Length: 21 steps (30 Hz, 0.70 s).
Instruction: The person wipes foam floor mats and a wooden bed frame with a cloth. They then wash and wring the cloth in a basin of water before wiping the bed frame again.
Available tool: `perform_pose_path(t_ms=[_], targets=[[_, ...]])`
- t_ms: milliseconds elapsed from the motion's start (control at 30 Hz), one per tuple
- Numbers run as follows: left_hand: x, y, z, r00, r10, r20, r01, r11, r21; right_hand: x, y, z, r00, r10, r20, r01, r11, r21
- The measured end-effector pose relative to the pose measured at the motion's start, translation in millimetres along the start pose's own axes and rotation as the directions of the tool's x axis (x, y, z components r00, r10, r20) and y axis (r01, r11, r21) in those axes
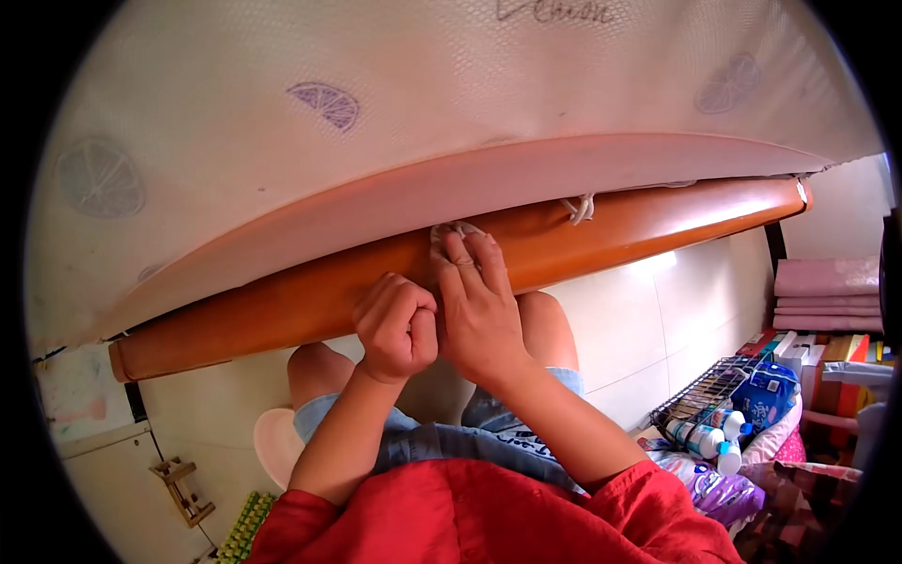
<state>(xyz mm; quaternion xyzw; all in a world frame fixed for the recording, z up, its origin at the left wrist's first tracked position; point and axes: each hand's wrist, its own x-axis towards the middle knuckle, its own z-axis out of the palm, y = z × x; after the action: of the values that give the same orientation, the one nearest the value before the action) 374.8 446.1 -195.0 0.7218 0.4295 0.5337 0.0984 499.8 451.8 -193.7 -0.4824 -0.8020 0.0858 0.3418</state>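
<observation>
The brown wooden front rail (310, 293) of a table runs across the view. My left hand (399, 327) is closed in a fist just in front of this rail; whether anything is inside it is hidden. Beside it, my right hand (479, 305) reaches up over the rail, its fingers together and bent onto a small white cloth-like thing (442, 235). Only an edge of that white thing shows past the fingertips. To the right, a knotted white cord (581, 209) hangs over the rail's upper edge.
A pale tablecloth (404, 122) printed with citrus slices covers the tabletop. On the right are a black wire basket (705, 390), white bottles (695, 437), a blue pack (766, 390) and folded pink cloths (827, 293). A small wooden rack (183, 491) lies at lower left.
</observation>
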Motion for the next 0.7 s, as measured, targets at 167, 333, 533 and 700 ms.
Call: perform_pose_path(t_ms=[167,333,533,700], targets=[[12.1,-3.2,0.3,0.999,0.036,0.032,-0.039,0.994,0.101,-1.9,4.0,-9.8,0.999,0.037,0.003,-0.037,0.999,0.004],[9.6,-6.7,0.5,0.999,0.027,0.019,-0.028,0.999,0.043,-3.0,9.4,-11.1,0.992,0.076,-0.1,-0.075,0.997,0.013],[9.5,-4.0,1.3,0.999,0.043,0.018,-0.044,0.998,0.054,-11.7,18.6,-18.3,0.96,0.09,-0.267,-0.083,0.996,0.036],[5.9,-6.6,2.5,0.997,0.066,0.035,-0.069,0.996,0.063,-16.9,23.9,-14.5,0.964,0.095,-0.25,-0.082,0.995,0.059]])
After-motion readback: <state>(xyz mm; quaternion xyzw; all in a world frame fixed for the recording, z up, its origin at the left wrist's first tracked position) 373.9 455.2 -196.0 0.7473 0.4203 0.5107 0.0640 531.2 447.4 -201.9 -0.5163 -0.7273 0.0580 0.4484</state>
